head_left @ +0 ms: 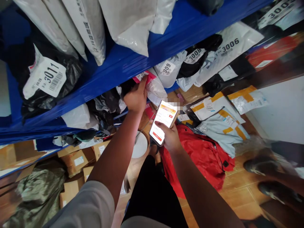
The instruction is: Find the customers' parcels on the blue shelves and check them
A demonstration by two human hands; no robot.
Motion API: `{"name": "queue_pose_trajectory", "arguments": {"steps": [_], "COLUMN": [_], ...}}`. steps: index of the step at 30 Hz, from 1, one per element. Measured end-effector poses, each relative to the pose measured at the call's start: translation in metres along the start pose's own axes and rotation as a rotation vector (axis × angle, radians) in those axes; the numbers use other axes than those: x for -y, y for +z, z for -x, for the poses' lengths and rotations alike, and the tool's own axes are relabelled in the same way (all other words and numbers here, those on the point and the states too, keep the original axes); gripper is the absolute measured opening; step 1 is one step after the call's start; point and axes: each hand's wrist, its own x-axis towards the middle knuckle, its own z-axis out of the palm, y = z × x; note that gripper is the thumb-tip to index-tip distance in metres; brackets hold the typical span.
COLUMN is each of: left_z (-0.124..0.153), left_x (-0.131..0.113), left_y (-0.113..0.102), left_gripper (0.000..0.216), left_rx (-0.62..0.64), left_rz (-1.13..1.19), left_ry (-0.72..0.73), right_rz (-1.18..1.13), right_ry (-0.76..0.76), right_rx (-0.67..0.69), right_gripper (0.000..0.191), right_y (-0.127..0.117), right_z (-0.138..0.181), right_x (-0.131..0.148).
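Overhead, left hand [136,96] fingers curled on a pink parcel [144,76], right hand [170,136] fingers clamped round a phone [163,120].

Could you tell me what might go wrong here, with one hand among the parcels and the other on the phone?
1. The left hand tugging the pink-labelled parcel could dislodge neighbouring bags from the blue shelf.
2. The phone, held only by the right hand, could slip.
3. The red bag underfoot could trip someone.
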Motion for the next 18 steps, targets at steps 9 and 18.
{"name": "queue_pose_trajectory", "arguments": {"steps": [9, 18], "left_z": [-0.010, 0.000], "left_x": [-0.006, 0.019], "left_y": [-0.002, 0.017], "left_gripper": [0.039, 0.004], "left_rx": [-0.226, -0.604], "left_rz": [0.247, 0.214], "left_ry": [-0.333, -0.211], "right_rz": [0.005, 0.215], "right_ry": [-0.015, -0.277], "right_rx": [-0.009, 0.195], "right_gripper": [0.039, 0.028], "right_y": [0.006, 0.057], "right_z": [-0.001, -0.066], "right_x": [0.004, 0.019]}}
